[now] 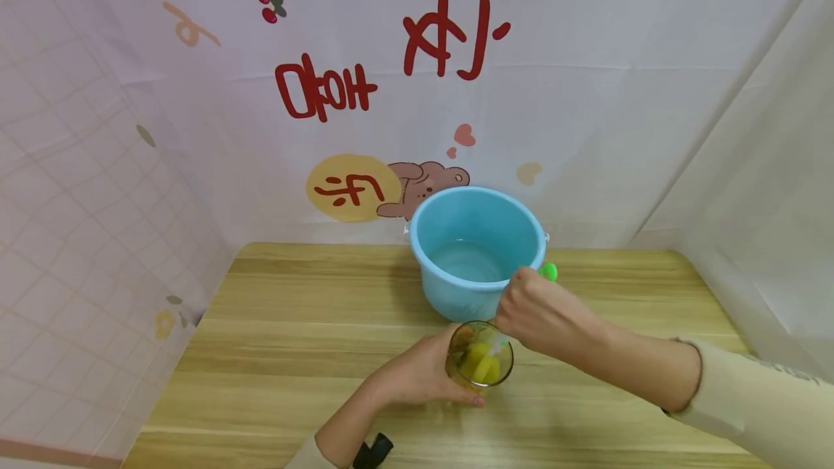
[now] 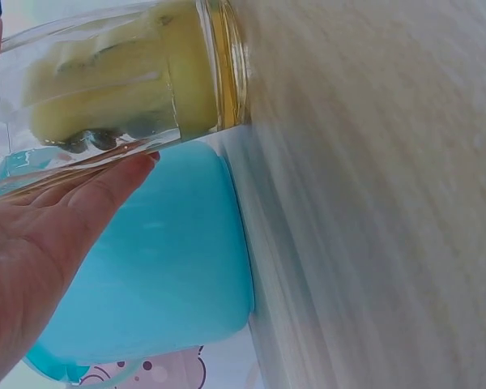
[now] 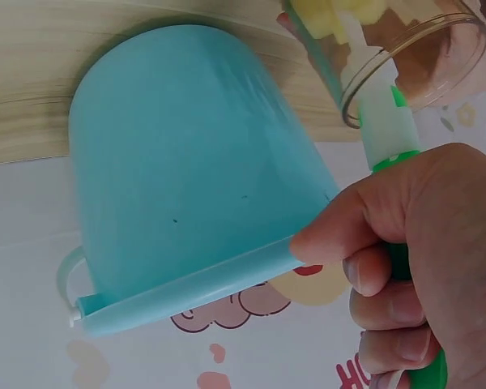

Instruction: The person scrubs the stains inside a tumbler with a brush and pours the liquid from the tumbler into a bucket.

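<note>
My left hand point(image 1: 420, 373) holds a clear drinking glass point(image 1: 504, 371) from its left side, in front of the bucket. In the left wrist view the base of the glass point(image 2: 231, 69) appears to meet the table. My right hand point(image 1: 544, 313) grips the green and white handle point(image 3: 390, 126) of a sponge cup brush, whose green end point(image 1: 550, 272) sticks out above the fist. The brush's yellow sponge head point(image 1: 485, 368) is down inside the glass. My fist covers the middle of the handle.
Just behind the glass stands a light blue bucket point(image 1: 449, 295), with some clear liquid at its bottom. The wooden table point(image 1: 293, 331) ends at a printed cloth point(image 1: 586, 114) at the back. A black strap point(image 1: 373, 451) circles my left wrist.
</note>
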Demonstrator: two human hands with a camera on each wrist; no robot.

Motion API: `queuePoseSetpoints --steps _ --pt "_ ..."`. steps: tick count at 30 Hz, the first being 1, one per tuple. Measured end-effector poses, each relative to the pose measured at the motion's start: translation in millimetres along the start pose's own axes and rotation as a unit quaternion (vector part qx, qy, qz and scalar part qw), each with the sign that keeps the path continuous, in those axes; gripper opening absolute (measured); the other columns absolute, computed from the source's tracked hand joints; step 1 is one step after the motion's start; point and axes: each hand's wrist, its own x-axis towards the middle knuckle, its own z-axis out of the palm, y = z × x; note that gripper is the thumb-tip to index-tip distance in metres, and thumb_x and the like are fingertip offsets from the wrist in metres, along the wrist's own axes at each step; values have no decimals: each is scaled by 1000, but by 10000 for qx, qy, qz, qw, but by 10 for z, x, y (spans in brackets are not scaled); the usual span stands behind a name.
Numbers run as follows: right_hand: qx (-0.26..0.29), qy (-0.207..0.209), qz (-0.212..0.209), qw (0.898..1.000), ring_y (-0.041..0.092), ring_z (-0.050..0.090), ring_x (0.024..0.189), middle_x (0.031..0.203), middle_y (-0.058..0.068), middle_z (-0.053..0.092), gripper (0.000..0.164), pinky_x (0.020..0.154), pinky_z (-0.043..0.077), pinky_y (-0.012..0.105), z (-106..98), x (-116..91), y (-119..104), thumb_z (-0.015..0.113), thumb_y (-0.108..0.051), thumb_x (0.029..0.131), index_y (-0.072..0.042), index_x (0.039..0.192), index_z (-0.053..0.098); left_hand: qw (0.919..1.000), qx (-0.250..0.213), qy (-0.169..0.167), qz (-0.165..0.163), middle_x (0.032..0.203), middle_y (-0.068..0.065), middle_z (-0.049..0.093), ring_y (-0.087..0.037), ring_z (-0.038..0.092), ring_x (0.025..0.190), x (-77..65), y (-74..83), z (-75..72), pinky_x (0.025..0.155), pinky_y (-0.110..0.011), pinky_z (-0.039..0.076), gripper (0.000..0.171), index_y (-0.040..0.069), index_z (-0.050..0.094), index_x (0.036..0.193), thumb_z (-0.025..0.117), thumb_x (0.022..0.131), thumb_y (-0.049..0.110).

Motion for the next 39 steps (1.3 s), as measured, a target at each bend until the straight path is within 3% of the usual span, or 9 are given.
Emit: queuePoseSetpoints --steps 11,18,27,33,39 --pt "-297 -40 -28 9995 21 41 49 50 8 41 35 56 23 24 -161 -43 -15 70 2 68 -6 55 39 9999 -112 39 84 135 13 57 -4 54 124 -3 -12 16 108 -29 45 87 22 44 149 95 79 36" --pt "-360 62 -83 9993 19 41 50 51 5 38 35 55 26 25 -242 -16 -30 69 0 69 -9 55 37 9999 -75 73 24 137 12 57 -5 54 123 4 -13 24 108 -29 45 89 22 44 149 95 78 38" --pt "-586 185 -162 9980 13 26 54 56 0 24 42 60 20 25 -374 109 -45 65 -3 70 -17 57 27 9996 -270 -3 81 126 14 60 -5 59 113 -2 -30 7 102 -27 48 81 29 45 143 95 79 36" --pt "-326 79 -279 9990 13 20 57 57 -2 22 40 61 18 27 -395 205 -32 62 -4 71 -22 58 29 9994 -217 -41 268 131 15 58 -4 58 117 2 -45 7 105 -27 47 83 32 43 145 94 80 34" --pt "-187 13 -276 9994 15 16 59 59 -2 19 40 61 17 29 -341 290 5 61 -4 73 -23 58 30 9996 -95 11 261 133 14 57 -4 57 118 5 -31 12 106 -27 46 88 25 42 149 95 79 36"
